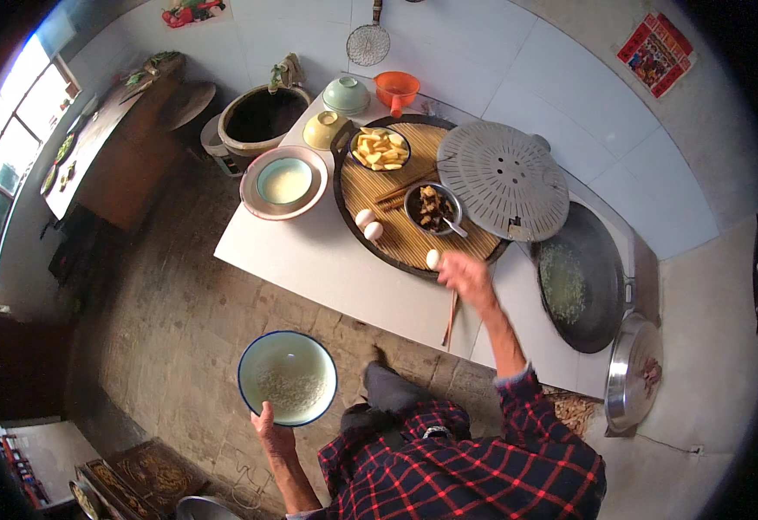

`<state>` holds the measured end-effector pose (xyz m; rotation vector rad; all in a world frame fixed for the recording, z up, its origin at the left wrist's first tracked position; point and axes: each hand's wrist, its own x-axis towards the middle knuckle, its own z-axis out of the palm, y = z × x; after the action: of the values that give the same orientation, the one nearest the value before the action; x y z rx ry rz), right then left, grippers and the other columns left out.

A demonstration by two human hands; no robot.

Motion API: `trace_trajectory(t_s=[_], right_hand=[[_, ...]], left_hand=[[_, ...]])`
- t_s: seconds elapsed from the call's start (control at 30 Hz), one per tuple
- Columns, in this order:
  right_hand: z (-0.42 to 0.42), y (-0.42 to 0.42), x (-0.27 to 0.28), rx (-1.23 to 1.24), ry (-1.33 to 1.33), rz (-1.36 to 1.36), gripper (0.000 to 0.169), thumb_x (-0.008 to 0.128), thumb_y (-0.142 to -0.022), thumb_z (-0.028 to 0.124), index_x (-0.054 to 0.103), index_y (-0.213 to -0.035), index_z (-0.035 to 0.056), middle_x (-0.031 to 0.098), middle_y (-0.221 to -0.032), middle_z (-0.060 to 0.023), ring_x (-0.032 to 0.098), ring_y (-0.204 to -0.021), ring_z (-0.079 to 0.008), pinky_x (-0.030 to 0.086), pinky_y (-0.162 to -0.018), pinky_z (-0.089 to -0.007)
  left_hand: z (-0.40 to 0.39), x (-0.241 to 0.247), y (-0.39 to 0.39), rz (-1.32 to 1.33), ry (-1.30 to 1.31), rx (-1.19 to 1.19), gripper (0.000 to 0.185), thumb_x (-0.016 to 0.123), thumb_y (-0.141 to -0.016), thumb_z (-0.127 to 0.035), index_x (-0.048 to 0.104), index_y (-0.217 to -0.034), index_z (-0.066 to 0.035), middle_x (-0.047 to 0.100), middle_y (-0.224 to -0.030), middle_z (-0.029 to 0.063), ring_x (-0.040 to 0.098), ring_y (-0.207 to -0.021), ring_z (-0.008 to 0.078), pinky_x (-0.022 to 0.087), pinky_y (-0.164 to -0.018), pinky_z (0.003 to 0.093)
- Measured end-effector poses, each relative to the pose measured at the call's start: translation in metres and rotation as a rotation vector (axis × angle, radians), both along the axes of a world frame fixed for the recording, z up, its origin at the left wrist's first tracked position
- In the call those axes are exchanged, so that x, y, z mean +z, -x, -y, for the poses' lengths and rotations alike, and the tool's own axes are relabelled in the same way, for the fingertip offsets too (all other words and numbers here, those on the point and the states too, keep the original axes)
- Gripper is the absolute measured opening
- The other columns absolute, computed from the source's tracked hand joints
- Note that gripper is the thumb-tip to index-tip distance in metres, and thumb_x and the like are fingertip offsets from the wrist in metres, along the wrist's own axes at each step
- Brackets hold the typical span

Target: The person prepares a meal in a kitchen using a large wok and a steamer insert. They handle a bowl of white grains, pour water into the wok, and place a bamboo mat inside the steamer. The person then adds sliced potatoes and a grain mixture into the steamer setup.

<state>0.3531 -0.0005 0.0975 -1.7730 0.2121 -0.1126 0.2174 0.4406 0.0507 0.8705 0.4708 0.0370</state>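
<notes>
My left hand grips the rim of a blue-edged enamel bowl, its thumb over the edge; pale grains lie in what looks like liquid inside. My right hand holds a white egg at its fingertips, over the near edge of a round slatted tray. Two more eggs rest on the tray to the left. Behind them are a bowl of cut yellow pieces, some chopsticks and a metal bowl of dark food with a spoon. Thin sticks lie below my right hand.
A perforated grey lid overlaps the tray's right side. Beyond it, a large wok holds liquid with pale bits. Nested basins, upturned bowls and an orange strainer stand on the counter. A wide jar is behind at left.
</notes>
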Motion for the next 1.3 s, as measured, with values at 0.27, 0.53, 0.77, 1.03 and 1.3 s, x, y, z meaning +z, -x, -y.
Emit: trace_trajectory(t_s=[0.27,0.53,0.77,1.03,1.3], right_hand=[[0.073,-0.302,-0.004,-0.393,0.511,0.061,0.049,0.060,-0.087,0.039,0.060,-0.111,-0.0041,0.066,-0.092,-0.0153,0.063,-0.085,-0.0243,0.050,-0.075,-0.0363],[0.091,-0.524,-0.079,-0.252,0.837,-0.302,0.066,0.067,-0.076,0.048,0.058,-0.112,-0.0076,0.060,-0.114,-0.0287,0.057,-0.111,-0.0403,0.046,-0.094,-0.0431],[0.156,-0.590,-0.144,-0.488,0.629,-0.388,0.044,0.068,-0.076,0.040,0.067,-0.093,-0.0003,0.066,-0.088,-0.0187,0.064,-0.075,-0.0308,0.051,-0.067,-0.0426],[0.124,-0.543,-0.038,-0.523,-0.322,-0.436,0.028,0.066,-0.073,0.034,0.057,-0.083,0.0102,0.055,-0.064,0.0001,0.046,-0.042,-0.0068,0.029,-0.034,-0.0194],[-0.069,-0.486,0.023,-0.244,-0.333,-0.367,0.027,0.063,-0.073,0.012,0.053,-0.095,-0.0006,0.056,-0.066,-0.0076,0.056,-0.051,-0.0146,0.042,-0.042,-0.0245]], left_hand=[[-0.061,-0.013,-0.121,-0.035,0.004,0.094,0.068,0.064,-0.085,-0.033,0.037,-0.136,0.003,0.046,-0.134,0.0171,0.047,-0.121,0.0313,0.041,-0.098,0.0510],[-0.093,-0.005,-0.230,-0.119,-0.148,0.108,0.076,0.055,-0.087,-0.051,0.036,-0.139,0.001,0.043,-0.137,0.0168,0.045,-0.122,0.0349,0.041,-0.099,0.0511],[-0.099,-0.003,-0.330,-0.121,-0.079,-0.021,0.079,0.058,-0.084,-0.052,0.037,-0.138,0.000,0.046,-0.135,0.0156,0.048,-0.120,0.0335,0.042,-0.097,0.0502],[-0.145,-0.017,-0.440,-0.108,0.041,-0.143,0.076,0.060,-0.084,-0.047,0.038,-0.137,0.002,0.049,-0.133,0.0154,0.051,-0.118,0.0314,0.041,-0.099,0.0467],[-0.217,-0.061,-0.555,-0.138,0.138,-0.170,0.073,0.070,-0.081,-0.036,0.038,-0.135,0.001,0.051,-0.130,0.0142,0.053,-0.115,0.0306,0.044,-0.096,0.0456]])
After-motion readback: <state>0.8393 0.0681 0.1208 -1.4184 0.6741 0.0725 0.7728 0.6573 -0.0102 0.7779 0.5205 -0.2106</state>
